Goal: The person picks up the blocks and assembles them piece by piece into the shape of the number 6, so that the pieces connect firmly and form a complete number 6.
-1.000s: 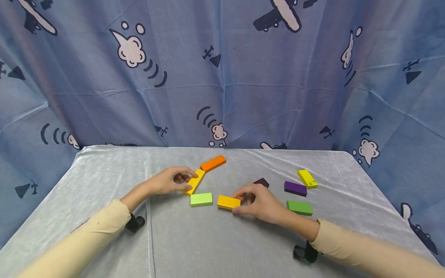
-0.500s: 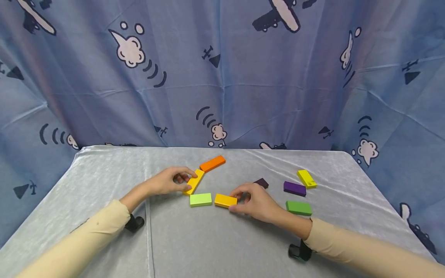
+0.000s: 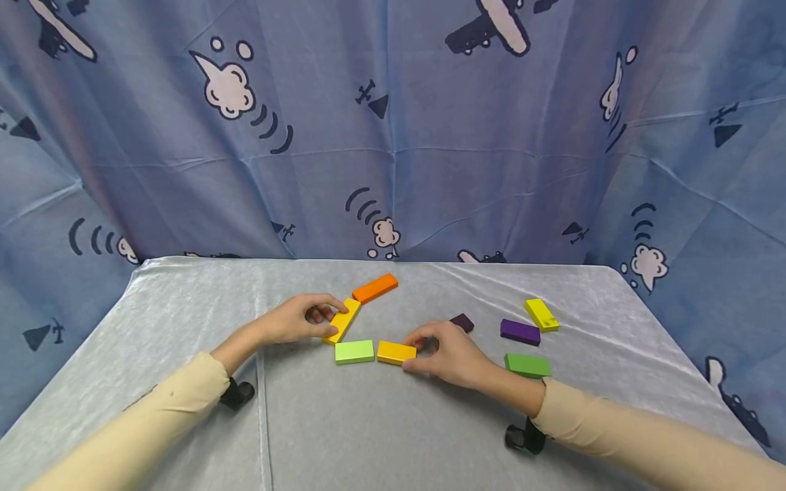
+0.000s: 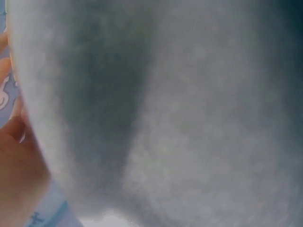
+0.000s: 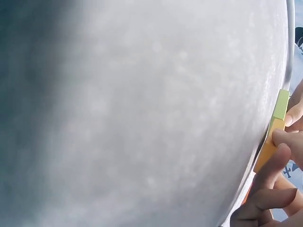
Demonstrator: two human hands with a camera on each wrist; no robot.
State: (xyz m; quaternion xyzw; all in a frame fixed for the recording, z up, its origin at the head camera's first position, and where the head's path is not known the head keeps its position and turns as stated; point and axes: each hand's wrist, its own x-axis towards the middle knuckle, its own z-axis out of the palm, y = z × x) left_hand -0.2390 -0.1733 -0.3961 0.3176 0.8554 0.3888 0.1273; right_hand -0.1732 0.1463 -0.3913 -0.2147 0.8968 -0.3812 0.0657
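My left hand pinches a golden-yellow block lying slantwise on the table, thumb near its lower end and fingertips near its upper end. An orange block sits at that block's far end, and a light green block lies just below its near end. To the right of the light green one, with a narrow gap, is an amber-yellow block. Its right end is pinched by the thumb and fingers of my right hand. In the left wrist view the hand shows only at the edge.
Off to the right lie a purple block, a bright yellow block and a green block. A dark brown block is partly behind the right hand. Grey cloth covers the table, and a blue patterned curtain hangs behind.
My right hand has slid the amber-yellow block leftward, closer to the light green block. The left hand has stayed in place on its golden-yellow block.
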